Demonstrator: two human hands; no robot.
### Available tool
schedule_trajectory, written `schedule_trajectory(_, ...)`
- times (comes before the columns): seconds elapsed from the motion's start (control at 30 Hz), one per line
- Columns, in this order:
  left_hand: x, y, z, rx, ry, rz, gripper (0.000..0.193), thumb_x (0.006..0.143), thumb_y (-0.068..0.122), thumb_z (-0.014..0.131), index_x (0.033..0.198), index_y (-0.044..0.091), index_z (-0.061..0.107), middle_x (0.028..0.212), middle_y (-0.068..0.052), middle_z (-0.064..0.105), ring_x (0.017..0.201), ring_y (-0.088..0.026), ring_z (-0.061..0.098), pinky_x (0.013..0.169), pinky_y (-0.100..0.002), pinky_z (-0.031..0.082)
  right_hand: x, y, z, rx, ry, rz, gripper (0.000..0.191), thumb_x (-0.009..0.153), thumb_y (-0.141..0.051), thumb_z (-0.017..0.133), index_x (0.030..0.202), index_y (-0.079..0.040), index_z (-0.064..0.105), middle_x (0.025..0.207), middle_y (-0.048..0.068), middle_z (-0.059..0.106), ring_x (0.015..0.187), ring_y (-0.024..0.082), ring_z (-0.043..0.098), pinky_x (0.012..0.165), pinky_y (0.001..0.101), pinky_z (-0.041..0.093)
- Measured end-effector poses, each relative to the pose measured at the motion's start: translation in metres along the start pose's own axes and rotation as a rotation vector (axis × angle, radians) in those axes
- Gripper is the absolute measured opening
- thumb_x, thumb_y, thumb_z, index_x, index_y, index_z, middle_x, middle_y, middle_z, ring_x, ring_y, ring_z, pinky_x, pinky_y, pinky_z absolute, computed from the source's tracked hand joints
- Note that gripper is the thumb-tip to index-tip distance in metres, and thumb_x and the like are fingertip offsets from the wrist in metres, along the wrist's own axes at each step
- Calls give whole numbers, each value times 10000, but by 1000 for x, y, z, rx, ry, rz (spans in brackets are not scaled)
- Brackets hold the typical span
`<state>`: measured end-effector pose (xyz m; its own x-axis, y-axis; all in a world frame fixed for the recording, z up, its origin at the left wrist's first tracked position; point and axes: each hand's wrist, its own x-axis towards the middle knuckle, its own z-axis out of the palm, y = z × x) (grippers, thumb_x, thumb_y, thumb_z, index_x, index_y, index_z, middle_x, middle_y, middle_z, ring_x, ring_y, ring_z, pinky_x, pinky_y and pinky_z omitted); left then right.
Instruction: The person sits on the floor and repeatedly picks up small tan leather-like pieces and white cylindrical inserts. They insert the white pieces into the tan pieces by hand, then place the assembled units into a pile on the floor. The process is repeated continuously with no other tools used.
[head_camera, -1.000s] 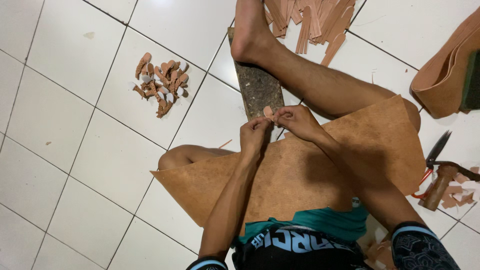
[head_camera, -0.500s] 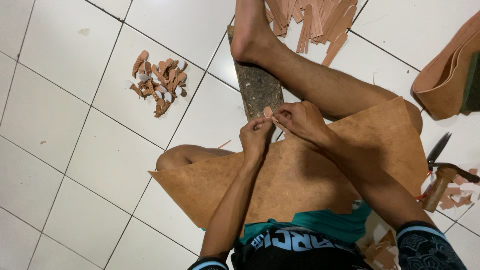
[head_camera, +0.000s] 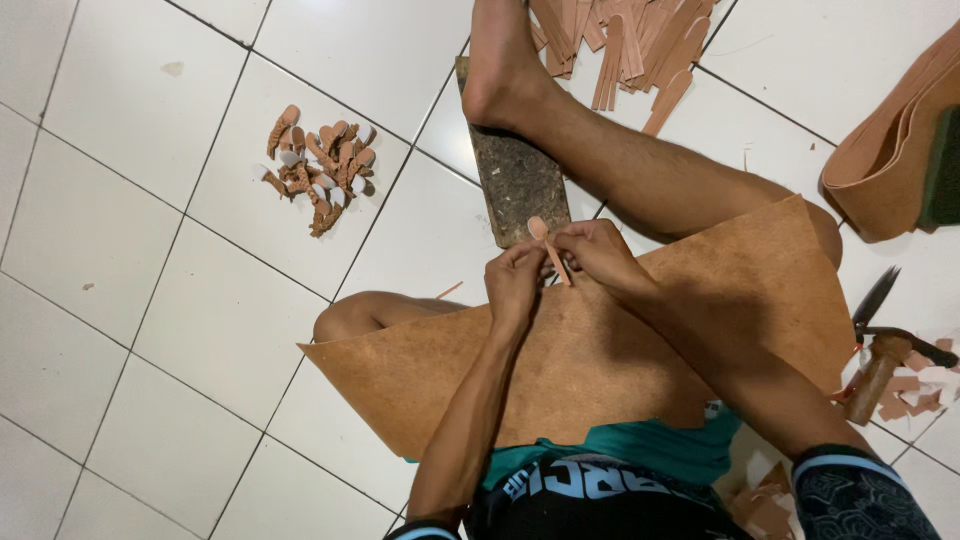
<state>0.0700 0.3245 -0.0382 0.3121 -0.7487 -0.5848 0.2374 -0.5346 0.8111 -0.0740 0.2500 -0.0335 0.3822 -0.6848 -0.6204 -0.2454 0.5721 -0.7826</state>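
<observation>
nearest the camera, a large tan leather sheet (head_camera: 640, 350) lies across the seated person's lap and bent legs, its lower corner reaching the white tiled floor (head_camera: 120, 330). above the sheet's upper edge the two hands meet. the left hand (head_camera: 515, 283) and the right hand (head_camera: 598, 252) are both pinched on one small leather strip (head_camera: 546, 243), a narrow tan piece with a rounded top end that stands up between the fingertips; the fingers of both hands are curled and closed on it, the hands touching each other. just beyond the hands a dark worn wooden block (head_camera: 517, 180) lies on the floor beside the outstretched leg, its far end by the bare foot (head_camera: 500, 60). to the person's right, near the sheet's edge, a hammer with a wooden handle (head_camera: 878, 370) and dark shears (head_camera: 876, 297) lie among small leather offcuts (head_camera: 915, 385). further out on the left, well apart from the hands, a pile of small shaped leather pieces (head_camera: 318, 165) sits on a tile. farthest, a heap of cut leather strips (head_camera: 630, 45) lies beyond the foot, and a rolled band of tan leather (head_camera: 885, 165) rests at the far right.
</observation>
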Motion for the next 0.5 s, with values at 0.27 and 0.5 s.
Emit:
schedule_trajectory(0.27, 8, -12, -10, -348, -144, -100, 265, 948, 80, 722, 1126, -115, 716, 912, -122, 773, 760, -138, 720, 659, -242, 577, -29, -15, 12, -366, 203, -254, 250, 956, -203, 681, 1012, 23, 771, 809, 34, 736, 697, 87, 654, 616, 261, 520)
schedule_trajectory(0.5, 7, 4, -17, -83, -116, -13, 244, 954, 127, 711, 1060, -92, 735, 858, -126, 773, 726, -131, 712, 608, -233, 540, -28, -2, 14, -56, 11, -39, 260, 1007, -167, 600, 1202, -12, 678, 914, 60, 761, 753, 137, 679, 660, 276, 560)
